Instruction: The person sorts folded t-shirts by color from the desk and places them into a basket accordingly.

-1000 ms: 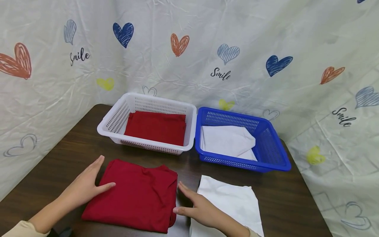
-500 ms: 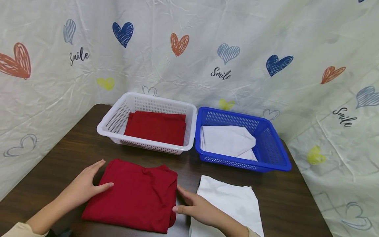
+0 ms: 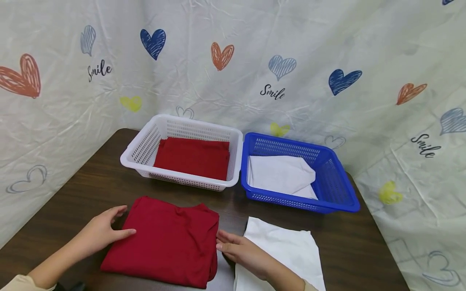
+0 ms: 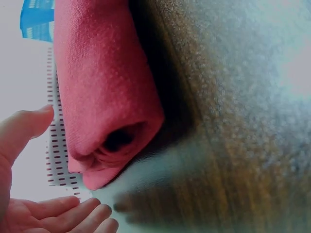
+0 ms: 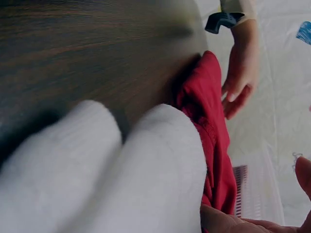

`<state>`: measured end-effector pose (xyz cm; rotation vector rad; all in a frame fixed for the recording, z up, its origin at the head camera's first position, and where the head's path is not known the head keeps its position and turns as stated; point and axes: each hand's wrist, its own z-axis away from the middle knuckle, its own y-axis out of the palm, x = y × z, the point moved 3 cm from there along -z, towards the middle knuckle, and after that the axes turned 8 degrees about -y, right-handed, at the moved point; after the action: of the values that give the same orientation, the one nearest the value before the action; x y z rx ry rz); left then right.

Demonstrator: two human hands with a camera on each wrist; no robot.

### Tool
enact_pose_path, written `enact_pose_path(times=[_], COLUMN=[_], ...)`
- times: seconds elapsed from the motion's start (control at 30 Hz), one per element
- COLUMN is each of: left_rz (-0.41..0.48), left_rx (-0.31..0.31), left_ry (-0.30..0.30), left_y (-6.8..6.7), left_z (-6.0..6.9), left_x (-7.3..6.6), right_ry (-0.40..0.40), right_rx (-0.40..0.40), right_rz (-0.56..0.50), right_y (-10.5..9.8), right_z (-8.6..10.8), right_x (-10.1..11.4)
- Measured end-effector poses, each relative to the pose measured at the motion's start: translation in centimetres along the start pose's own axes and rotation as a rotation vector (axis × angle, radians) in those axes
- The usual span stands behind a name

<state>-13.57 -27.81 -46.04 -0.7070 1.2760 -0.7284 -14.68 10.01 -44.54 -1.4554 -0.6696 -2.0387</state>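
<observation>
A folded red cloth point(image 3: 167, 242) lies on the dark wooden table in front of me. My left hand point(image 3: 96, 234) is at its left edge, thumb over the cloth's side, fingers curving a little. In the left wrist view its thumb and fingers point(image 4: 73, 213) stand apart around the folded end, with nothing held. At the right edge is my right hand point(image 3: 245, 252), fingertips at or near the cloth; contact is hard to tell. The right wrist view shows its thumb point(image 5: 303, 174) apart from the fingers. Partly under the right forearm in view lies a folded white cloth point(image 3: 287, 250).
Behind the red cloth stands a white basket point(image 3: 127, 159) with a red cloth point(image 3: 193, 157) inside. Beside it on the right is a blue basket point(image 3: 338, 194) with a white cloth point(image 3: 278, 173) in it. A curtain point(image 3: 233, 97) printed with hearts hangs behind the table.
My left hand has drawn slightly down and left, its fingers bending more. The right hand's thumb has moved closer to its fingers at the cloth's edge. Cloths and baskets stay put.
</observation>
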Motion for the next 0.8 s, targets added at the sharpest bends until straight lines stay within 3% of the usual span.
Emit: enact_pose_path(times=[0.4, 0.8], left_rz=[0.085, 0.203], left_rx=[0.165, 0.230], left_ry=[-0.111, -0.148], left_y=[-0.6, -0.6], left_z=[-0.5, -0.5], left_x=[0.7, 0.6], right_ry=[0.057, 0.102], right_rx=[-0.076, -0.106], right_rz=[-0.208, -0.287], right_y=[-0.6, -1.7], right_z=[-0.3, -1.0], right_x=[-0.1, -0.4])
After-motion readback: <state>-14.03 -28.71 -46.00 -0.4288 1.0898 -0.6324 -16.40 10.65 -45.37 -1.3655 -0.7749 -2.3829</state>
